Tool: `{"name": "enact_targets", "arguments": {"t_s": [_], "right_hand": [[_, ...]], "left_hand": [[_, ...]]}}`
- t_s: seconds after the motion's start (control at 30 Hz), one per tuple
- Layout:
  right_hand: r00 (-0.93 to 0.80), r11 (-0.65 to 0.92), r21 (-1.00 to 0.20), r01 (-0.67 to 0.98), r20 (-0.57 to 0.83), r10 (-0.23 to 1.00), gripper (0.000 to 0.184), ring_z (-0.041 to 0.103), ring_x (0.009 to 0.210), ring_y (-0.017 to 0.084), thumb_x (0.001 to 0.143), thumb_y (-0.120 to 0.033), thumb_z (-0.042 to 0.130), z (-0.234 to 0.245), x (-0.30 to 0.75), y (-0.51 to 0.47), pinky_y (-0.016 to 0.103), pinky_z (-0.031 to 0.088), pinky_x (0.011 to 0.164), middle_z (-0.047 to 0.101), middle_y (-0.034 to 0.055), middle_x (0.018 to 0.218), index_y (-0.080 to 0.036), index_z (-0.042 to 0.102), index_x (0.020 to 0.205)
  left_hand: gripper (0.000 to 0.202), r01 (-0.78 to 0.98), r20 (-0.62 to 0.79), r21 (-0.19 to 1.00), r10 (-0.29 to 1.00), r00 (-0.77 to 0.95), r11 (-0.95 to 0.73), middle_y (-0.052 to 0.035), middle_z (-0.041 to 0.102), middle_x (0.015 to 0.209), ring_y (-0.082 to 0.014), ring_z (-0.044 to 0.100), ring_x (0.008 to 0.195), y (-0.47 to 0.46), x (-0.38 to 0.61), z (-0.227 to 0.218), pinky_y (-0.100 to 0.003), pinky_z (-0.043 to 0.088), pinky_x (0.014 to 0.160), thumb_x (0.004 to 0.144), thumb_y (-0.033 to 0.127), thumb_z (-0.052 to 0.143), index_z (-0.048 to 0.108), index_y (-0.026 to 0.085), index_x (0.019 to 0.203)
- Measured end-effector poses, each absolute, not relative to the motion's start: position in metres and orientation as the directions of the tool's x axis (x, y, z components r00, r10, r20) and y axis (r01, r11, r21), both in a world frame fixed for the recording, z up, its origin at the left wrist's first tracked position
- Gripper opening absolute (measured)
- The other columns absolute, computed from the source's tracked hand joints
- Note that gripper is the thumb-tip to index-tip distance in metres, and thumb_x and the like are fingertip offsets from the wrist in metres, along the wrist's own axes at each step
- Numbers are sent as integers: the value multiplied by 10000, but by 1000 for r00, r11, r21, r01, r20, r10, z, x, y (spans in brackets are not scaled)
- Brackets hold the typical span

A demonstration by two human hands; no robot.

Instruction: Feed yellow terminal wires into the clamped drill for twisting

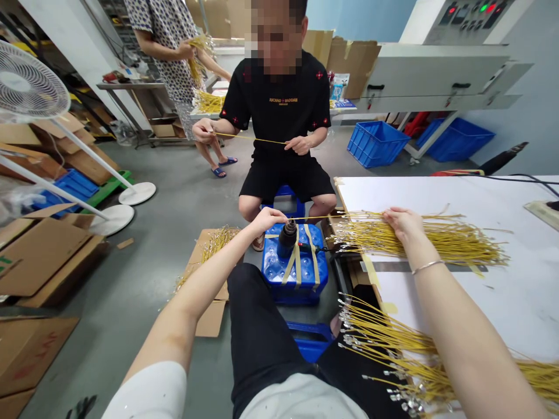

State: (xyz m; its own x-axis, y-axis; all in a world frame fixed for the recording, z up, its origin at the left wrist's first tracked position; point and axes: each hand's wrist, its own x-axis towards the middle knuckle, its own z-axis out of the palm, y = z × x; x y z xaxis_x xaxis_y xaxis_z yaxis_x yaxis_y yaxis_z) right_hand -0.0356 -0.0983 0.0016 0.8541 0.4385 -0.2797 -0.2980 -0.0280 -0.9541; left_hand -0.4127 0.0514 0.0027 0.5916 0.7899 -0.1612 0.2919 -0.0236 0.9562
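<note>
White table (437, 195) with loose yellow wires (463, 247)

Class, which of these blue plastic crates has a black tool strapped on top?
The upturned crate before the seated person in black: tan tape binds the black tool; the other crates stand farther off, unstrapped.

Black cylindrical device (287, 240) on blue crate (273, 269): top partly hidden behind left hand (266, 220), exact kind unclear. Bundle of yellow wires (406, 355) cut off by right and bottom edges; metal terminals (395, 396) too small for shape. Standing co-worker (163, 52) cut off at top edge. Machine control panel (469, 17) cut off at top, labels too small to read.
</note>
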Motion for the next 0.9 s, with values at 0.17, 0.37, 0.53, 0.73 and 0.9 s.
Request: {"name": "enact_targets", "arguments": {"t_s": [0.17, 0.37, 0.53, 0.73, 0.9], "right_hand": [[862, -11, -957, -288, -264, 433, 321, 634, 623, 70, 627, 112, 699, -1, -36, -98, 122, 580, 607, 606, 2, 687, -135, 538, 754], [868, 9, -954, -300, -269, 418, 329, 648, 638, 95, 592, 97, 705, -2, -36, -98, 150, 593, 575, 619, 6, 698, -129, 554, 777], [866, 27, -956, -293, -254, 431, 314, 660, 646, 90, 613, 105, 698, -2, -35, -100, 135, 591, 617, 626, 11, 702, -124, 556, 774], [870, 59, -955, -290, -238, 432, 308, 667, 662, 93, 613, 137, 649, -2, -40, -101, 140, 599, 659, 628, 13, 688, -114, 568, 772], [869, 70, -955, -288, -229, 439, 311, 673, 676, 95, 604, 133, 640, -3, -41, -102, 138, 601, 666, 637, 10, 715, -119, 574, 774]], "left_hand": [[212, 278, -84, 954, 795, 600, -109, -46, 705, 668, -163, 616, 637, 53, -414, -2, -281, 482, 640, 637, 330, 773, 759, 125, 690], [301, 262, -19, 948, 788, 615, -182, -68, 737, 744, -190, 646, 709, 56, -416, -9, -291, 497, 665, 650, 417, 761, 773, 126, 727], [333, 295, 48, 913, 792, 609, -283, -59, 729, 724, -178, 630, 653, 54, -417, -11, -285, 478, 617, 719, 449, 727, 779, 129, 793], [245, 302, 219, 839, 790, 573, -452, -52, 764, 817, -204, 674, 766, 47, -418, -14, -300, 506, 717, 814, 388, 678, 784, 168, 802], [198, 354, 388, 683, 728, 565, -639, -33, 771, 830, -198, 620, 779, 41, -420, -16, -340, 470, 766, 880, 346, 642, 788, 222, 824]]}}
